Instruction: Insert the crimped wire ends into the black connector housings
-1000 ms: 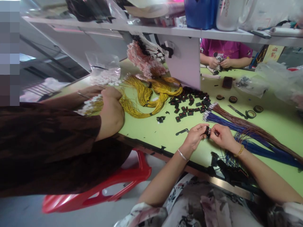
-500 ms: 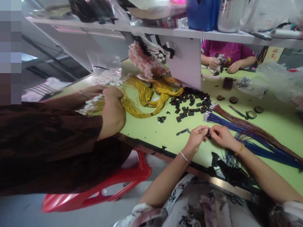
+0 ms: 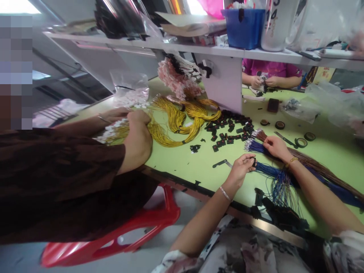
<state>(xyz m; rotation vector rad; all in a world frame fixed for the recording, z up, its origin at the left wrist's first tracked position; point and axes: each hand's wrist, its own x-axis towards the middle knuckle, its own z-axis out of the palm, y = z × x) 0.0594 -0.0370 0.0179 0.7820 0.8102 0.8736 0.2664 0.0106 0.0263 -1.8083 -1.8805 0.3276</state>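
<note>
**Connector in one hand, wires under the other**

Head view: the left hand point(image 3: 241, 167) pinches a small black connector point(image 3: 253, 163) just above the table point(image 3: 182, 159), keeping it ready. The right hand point(image 3: 275, 147) lies with fingers curled on the blue wires point(image 3: 264, 149), near their bare ends; whether it grips one is unclear. The connector is mostly hidden by fingertips. A co-worker's arm point(image 3: 136, 140) covers yellow wires point(image 3: 182, 117).

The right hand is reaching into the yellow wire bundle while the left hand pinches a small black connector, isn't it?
Not quite. The head view shows the right hand on the blue wires, not the yellow ones, which lie further left by a co-worker's arm. The left hand does pinch a small black connector.
</note>
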